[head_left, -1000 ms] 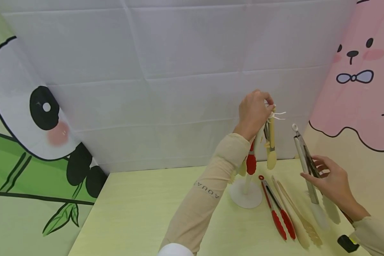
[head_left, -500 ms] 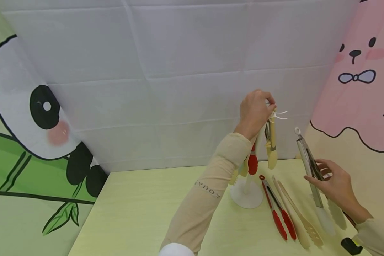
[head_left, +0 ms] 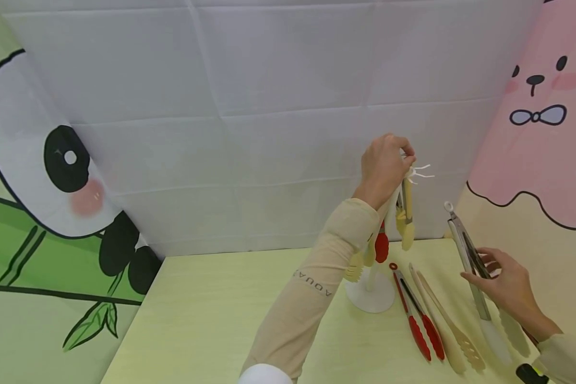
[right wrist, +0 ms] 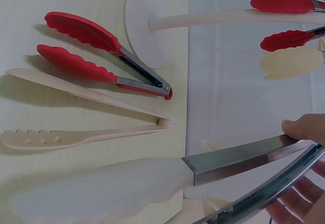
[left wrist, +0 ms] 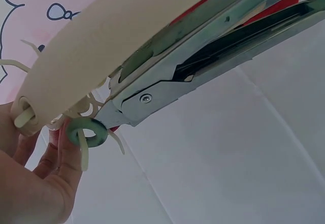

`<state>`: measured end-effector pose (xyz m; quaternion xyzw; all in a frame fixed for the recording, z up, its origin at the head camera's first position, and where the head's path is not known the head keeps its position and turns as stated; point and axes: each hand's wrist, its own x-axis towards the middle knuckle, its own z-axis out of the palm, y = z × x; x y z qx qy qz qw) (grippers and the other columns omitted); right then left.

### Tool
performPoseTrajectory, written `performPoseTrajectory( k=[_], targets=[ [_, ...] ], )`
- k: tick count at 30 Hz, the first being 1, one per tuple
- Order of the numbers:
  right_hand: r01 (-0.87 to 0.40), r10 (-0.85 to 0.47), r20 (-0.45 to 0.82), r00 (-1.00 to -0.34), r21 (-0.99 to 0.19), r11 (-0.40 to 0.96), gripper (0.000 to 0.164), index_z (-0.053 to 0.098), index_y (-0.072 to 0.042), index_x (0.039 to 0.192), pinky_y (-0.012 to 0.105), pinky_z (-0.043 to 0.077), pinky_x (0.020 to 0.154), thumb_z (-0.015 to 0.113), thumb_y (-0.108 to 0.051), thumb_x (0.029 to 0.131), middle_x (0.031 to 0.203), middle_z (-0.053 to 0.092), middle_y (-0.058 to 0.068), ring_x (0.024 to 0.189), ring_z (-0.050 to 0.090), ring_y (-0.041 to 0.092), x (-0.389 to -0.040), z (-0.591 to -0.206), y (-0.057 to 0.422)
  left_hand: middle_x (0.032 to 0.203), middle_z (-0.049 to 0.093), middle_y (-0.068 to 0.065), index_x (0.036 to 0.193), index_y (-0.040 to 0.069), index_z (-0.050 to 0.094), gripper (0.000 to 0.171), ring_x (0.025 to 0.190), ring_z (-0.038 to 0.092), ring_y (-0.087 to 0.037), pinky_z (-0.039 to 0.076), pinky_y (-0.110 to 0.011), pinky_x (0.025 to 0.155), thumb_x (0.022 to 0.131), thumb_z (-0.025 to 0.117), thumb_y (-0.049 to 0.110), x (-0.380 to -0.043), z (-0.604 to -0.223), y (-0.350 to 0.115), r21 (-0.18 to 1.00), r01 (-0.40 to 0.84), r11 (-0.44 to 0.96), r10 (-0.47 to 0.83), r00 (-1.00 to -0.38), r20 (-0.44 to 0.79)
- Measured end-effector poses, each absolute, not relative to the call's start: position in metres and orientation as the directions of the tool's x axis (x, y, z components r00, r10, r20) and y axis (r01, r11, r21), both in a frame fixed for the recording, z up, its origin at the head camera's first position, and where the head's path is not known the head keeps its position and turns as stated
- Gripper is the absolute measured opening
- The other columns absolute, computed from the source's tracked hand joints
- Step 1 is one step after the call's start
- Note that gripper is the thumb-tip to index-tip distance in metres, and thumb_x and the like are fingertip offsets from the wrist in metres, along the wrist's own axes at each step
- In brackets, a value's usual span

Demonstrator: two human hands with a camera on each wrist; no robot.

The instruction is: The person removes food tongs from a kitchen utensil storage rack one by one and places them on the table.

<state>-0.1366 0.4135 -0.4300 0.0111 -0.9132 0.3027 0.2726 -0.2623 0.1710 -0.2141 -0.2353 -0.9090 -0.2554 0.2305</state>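
In the head view my left hand (head_left: 381,165) pinches the top of a white rack, whose round base (head_left: 360,301) stands on the table. White hook prongs stick out beside my fingertips. Hanging from the rack are yellow-tipped tongs (head_left: 407,237), red-tipped tongs (head_left: 381,248) and others partly behind my forearm. The left wrist view shows steel tongs (left wrist: 147,99) with a green ring (left wrist: 72,135) looped over a prong. At the right, my right hand (head_left: 506,280) grips steel tongs with white tips (right wrist: 101,186) between thumb and fingers, ring end up, tips close over the table.
On the table (head_left: 211,314) in front of the rack lie spread red-tipped tongs (right wrist: 81,66) and, beside them, beige tongs (right wrist: 51,138). A black object (head_left: 532,374) sits near my right sleeve. A white cloth wall (head_left: 269,160) rises behind the table.
My right hand has moved down and slightly right with the white-tipped tongs. My left hand stays at the rack's top, while the hanging tongs have shifted slightly.
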Motion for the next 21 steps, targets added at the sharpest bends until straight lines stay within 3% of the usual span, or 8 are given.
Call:
performPoseTrajectory(
  k=[9,17,21],
  targets=[
    [-0.157,0.141,0.479,-0.866,-0.529,0.834,0.059,0.057,0.002,0.117,0.022,0.038,0.051,0.085,-0.018,0.068,0.09,0.061,0.016,0.069,0.045,-0.003,-0.138,-0.441,0.419,0.091,0.065,0.013,0.086,0.029,0.076,0.004,0.082,0.059,-0.004,0.043,-0.017,0.058,0.084,0.072,0.03,-0.262,-0.214,0.17,0.356,0.548,0.757,0.305,-0.778,0.549],
    [-0.145,0.136,0.475,-0.869,-0.508,0.849,0.06,0.059,0.004,0.114,0.023,0.038,0.051,0.087,-0.016,0.065,0.086,0.063,0.017,0.066,0.046,-0.003,-0.14,-0.45,0.424,0.094,0.069,0.013,0.09,0.026,0.077,0.023,0.085,0.062,-0.002,0.043,-0.013,0.063,0.087,0.064,0.007,-0.263,-0.214,0.169,0.384,0.58,0.719,0.324,-0.768,0.553],
    [-0.133,0.136,0.46,-0.878,-0.506,0.852,0.061,0.059,0.004,0.114,0.024,0.039,0.051,0.087,-0.017,0.065,0.087,0.064,0.018,0.066,0.046,-0.003,-0.138,-0.453,0.423,0.093,0.069,0.013,0.09,0.026,0.077,0.023,0.085,0.061,-0.002,0.043,-0.014,0.065,0.087,0.065,0.007,-0.264,-0.214,0.169,0.382,0.573,0.725,0.328,-0.775,0.54]
  ],
)
